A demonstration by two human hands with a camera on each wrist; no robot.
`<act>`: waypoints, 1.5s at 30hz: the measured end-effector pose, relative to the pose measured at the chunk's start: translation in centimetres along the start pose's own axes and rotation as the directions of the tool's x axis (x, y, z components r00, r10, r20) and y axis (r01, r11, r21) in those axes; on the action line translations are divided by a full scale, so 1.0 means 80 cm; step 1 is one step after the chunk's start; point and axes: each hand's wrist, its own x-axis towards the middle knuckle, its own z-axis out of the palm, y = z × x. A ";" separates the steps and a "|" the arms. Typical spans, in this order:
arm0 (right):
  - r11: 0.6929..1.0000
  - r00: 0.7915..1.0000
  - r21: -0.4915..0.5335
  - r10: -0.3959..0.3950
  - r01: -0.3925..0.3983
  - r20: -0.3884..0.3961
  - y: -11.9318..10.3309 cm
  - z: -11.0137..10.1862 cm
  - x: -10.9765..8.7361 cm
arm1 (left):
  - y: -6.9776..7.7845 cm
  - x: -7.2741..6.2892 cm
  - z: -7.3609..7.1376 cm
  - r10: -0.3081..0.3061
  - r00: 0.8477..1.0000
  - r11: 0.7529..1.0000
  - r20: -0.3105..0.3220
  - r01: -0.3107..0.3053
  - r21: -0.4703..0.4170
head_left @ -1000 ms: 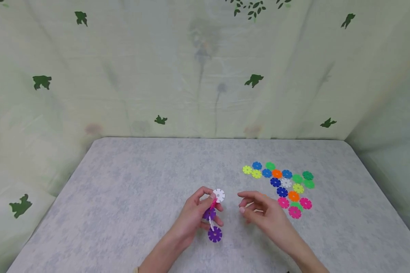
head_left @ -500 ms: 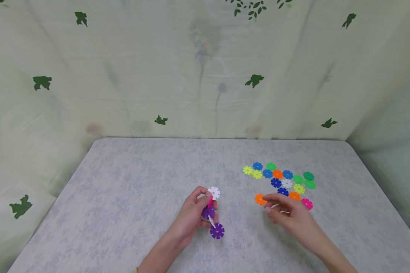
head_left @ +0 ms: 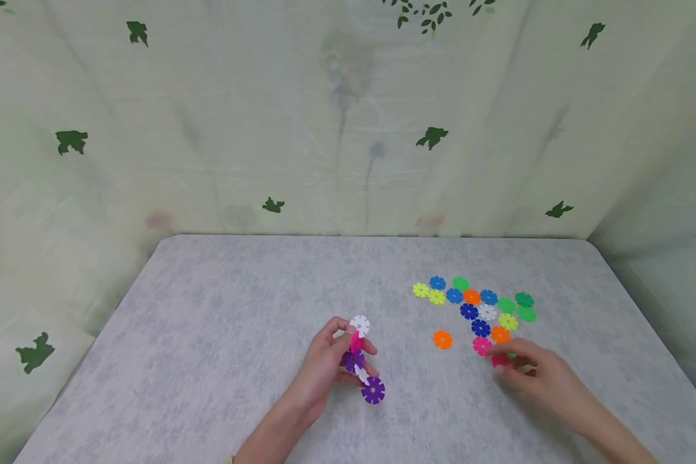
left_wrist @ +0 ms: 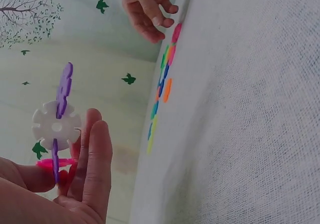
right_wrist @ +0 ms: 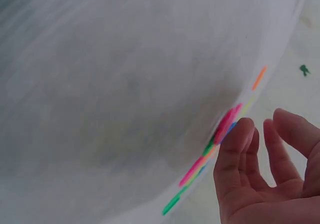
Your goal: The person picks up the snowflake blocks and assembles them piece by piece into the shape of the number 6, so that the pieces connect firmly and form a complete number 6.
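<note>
My left hand (head_left: 323, 361) pinches a chain of notched plastic discs near its upper end. From the top run a white disc (head_left: 359, 325), a pink disc (head_left: 356, 342), a purple disc, another white disc seen nearly edge-on, and a purple disc (head_left: 374, 390) at the bottom. In the left wrist view, the lower white disc (left_wrist: 57, 127) joins the two purple ones. Over the near side of the loose discs, my right hand (head_left: 539, 377) has thumb and fingers apart, its fingertips beside a pink disc (head_left: 497, 361) that they partly cover. Another pink disc (head_left: 481, 346) lies just left of them.
A lone orange disc (head_left: 443, 339) lies between the hands. Behind it spread several flat discs, among them yellow (head_left: 420, 290), blue (head_left: 488, 296), white (head_left: 487, 312) and green (head_left: 526, 314). The grey table (head_left: 238, 290) ends at a hanging printed cloth (head_left: 325, 129).
My right hand has moved right, away from the chain to the pink discs, uncovering the orange disc. The left hand stays in place, while the chain's lower end has swung slightly right.
</note>
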 end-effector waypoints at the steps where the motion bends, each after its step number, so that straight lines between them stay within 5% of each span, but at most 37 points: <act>1: 1.000 1.000 -0.014 -0.005 0.005 0.005 0.005 -0.003 0.000 | 0.000 0.000 0.000 -0.003 1.000 1.000 0.000 0.003 0.003; 14: 0.995 0.999 -0.097 -0.016 0.021 0.042 0.033 -0.010 0.008 | -0.001 0.003 0.000 0.023 0.999 0.998 0.037 -0.021 -0.062; 26: 0.984 0.999 -0.175 0.036 -0.032 0.017 0.024 -0.003 0.023 | -0.002 0.004 0.002 0.017 0.999 0.997 0.037 -0.015 -0.073; 37: 0.985 0.997 -0.157 0.075 -0.069 0.036 0.022 -0.010 0.030 | 0.000 0.002 0.003 0.007 0.999 0.997 0.039 -0.004 -0.081; 45: 0.993 0.998 -0.106 0.057 -0.059 -0.025 0.009 -0.018 0.018 | 0.001 -0.001 0.004 0.005 0.999 0.997 0.051 -0.001 -0.075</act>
